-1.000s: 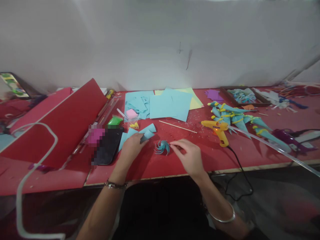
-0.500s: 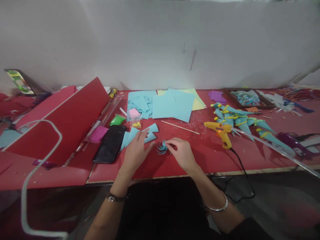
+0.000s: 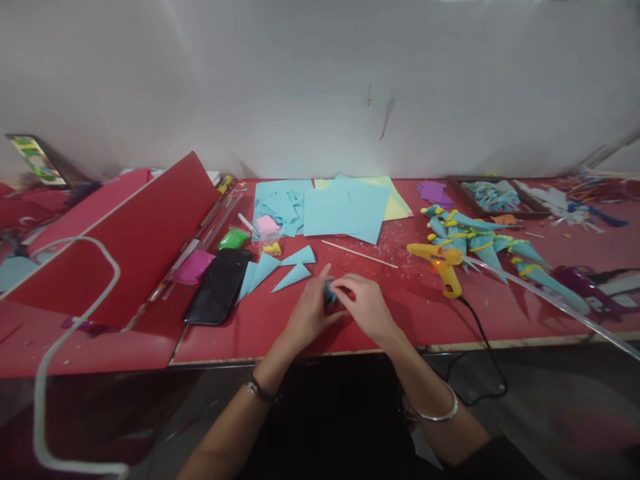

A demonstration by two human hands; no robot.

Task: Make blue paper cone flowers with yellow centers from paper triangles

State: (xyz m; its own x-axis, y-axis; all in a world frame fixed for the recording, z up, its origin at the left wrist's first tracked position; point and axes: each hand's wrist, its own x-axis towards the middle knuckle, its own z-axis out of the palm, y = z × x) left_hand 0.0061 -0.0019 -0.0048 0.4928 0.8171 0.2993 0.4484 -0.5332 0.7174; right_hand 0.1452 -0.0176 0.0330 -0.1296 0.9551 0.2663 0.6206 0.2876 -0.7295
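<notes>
Mostly hidden: the blue swirl point(image 3: 329, 293), axis unclear; left hand point(image 3: 308, 313) spread around it, right hand point(image 3: 369, 308) pinching it.

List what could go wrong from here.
1. The small curled blue paper appears pinched by the right hand, with the left hand cupped around it; too firm a squeeze could flatten the curls.
2. The yellow glue gun has an orange light on and lies beside the right hand; if hot, its nozzle might burn it.
3. The black cord hangs over the table's front edge; a snag could drag the gun off.
</notes>
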